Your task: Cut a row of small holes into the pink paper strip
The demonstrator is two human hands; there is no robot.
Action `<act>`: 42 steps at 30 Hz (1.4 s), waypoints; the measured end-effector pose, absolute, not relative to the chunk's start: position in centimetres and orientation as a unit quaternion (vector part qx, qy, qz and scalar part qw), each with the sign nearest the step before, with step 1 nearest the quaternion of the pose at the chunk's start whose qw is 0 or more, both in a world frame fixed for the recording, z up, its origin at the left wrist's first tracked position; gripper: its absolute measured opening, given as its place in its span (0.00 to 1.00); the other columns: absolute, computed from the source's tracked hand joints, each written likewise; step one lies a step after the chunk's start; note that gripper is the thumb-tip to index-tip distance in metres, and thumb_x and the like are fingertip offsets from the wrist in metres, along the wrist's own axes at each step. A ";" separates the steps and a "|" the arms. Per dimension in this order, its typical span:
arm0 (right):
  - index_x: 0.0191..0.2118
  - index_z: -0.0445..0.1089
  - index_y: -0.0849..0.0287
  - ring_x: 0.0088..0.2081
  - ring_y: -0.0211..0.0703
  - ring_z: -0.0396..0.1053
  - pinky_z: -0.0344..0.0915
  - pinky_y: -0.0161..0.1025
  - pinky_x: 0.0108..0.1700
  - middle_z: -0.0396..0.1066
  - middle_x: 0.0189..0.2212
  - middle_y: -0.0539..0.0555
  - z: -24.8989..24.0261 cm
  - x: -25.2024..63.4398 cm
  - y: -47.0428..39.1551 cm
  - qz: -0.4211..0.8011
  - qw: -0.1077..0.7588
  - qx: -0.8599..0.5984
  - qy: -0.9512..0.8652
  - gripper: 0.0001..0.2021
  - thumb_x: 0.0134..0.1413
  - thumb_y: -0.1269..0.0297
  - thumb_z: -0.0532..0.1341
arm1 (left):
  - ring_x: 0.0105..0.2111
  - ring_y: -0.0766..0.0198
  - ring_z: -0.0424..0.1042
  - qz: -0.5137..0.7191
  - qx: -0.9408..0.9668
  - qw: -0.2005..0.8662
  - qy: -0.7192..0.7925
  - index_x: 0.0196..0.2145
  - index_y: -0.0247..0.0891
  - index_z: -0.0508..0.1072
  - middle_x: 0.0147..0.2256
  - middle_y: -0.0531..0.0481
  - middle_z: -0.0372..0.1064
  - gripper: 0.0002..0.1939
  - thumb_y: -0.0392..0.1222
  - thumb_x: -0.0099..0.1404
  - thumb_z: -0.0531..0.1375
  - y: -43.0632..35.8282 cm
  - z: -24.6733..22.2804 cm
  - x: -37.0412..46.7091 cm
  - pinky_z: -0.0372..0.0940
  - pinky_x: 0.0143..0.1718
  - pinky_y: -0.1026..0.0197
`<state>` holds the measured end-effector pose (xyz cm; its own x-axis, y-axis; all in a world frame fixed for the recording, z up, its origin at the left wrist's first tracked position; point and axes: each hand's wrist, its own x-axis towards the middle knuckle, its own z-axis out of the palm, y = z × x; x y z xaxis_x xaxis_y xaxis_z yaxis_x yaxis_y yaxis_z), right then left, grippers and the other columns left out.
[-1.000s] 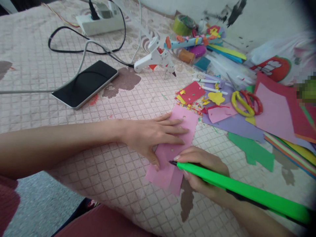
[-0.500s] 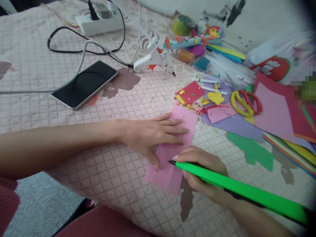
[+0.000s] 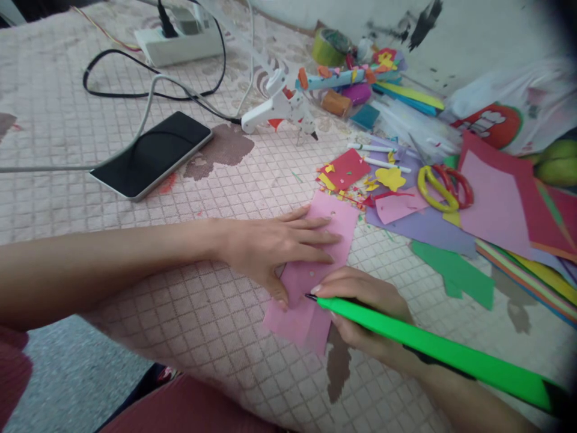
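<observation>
A pink paper strip point(image 3: 300, 325) lies slantwise on the checked tablecloth in front of me. Flat across its upper half rests my left hand point(image 3: 279, 243), fingers spread. My right hand point(image 3: 369, 300) grips a bright green pen point(image 3: 419, 334) near its tip. The dark pen point touches or hovers just above the strip, right of my left thumb; which of the two I cannot tell. Beyond the strip's far end lie a red paper piece point(image 3: 343, 171), a yellow paper flower point(image 3: 390, 178) and tiny paper scraps.
Yellow-and-red-handled scissors point(image 3: 437, 189) lie on purple paper to the right. Green paper point(image 3: 455, 273) and coloured sheets point(image 3: 496, 198) sit nearby. A white glue gun point(image 3: 270, 111), a phone point(image 3: 153, 155) and a power strip point(image 3: 180, 45) with cables are further back. Green tape point(image 3: 331, 48) stands by the wall.
The whole view has shifted slightly, so everything appears a little further left. Both hands, the pen and the strip keep nearly the same places relative to each other.
</observation>
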<state>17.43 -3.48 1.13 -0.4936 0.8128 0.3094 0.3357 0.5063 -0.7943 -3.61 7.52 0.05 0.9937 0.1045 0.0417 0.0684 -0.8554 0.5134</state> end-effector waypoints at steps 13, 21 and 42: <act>0.41 0.72 0.56 0.39 0.37 0.75 0.72 0.33 0.40 0.76 0.35 0.51 1.0 18.0 -3.4 0.388 0.354 -0.383 -0.760 0.12 0.52 0.77 0.60 | 0.69 0.49 0.36 0.031 0.964 0.263 0.037 0.64 0.32 0.58 0.68 0.39 0.40 0.42 0.51 0.57 0.66 7.5 0.3 -3.5 0.25 0.67 0.44; 0.41 0.71 0.56 0.39 0.39 0.74 0.72 0.35 0.39 0.76 0.36 0.52 0.9 18.2 -3.3 0.398 0.336 -0.386 -0.762 0.13 0.51 0.78 0.60 | 0.69 0.49 0.37 0.037 0.965 0.257 0.034 0.63 0.32 0.58 0.68 0.39 0.41 0.41 0.49 0.57 0.66 7.5 0.3 -3.6 0.25 0.67 0.43; 0.40 0.72 0.56 0.36 0.39 0.76 0.73 0.36 0.37 0.77 0.33 0.52 1.1 17.3 -3.1 0.362 0.350 -0.384 -0.774 0.12 0.50 0.77 0.59 | 0.69 0.51 0.35 0.026 0.964 0.263 0.037 0.64 0.32 0.58 0.68 0.39 0.39 0.42 0.52 0.57 0.66 7.6 0.2 -3.5 0.23 0.67 0.45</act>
<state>17.32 -3.05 1.14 -0.4601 0.8476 0.2643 0.3401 0.4432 -0.8294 -3.53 7.61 0.20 0.9958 0.0856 0.0315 0.0578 -0.8593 0.5082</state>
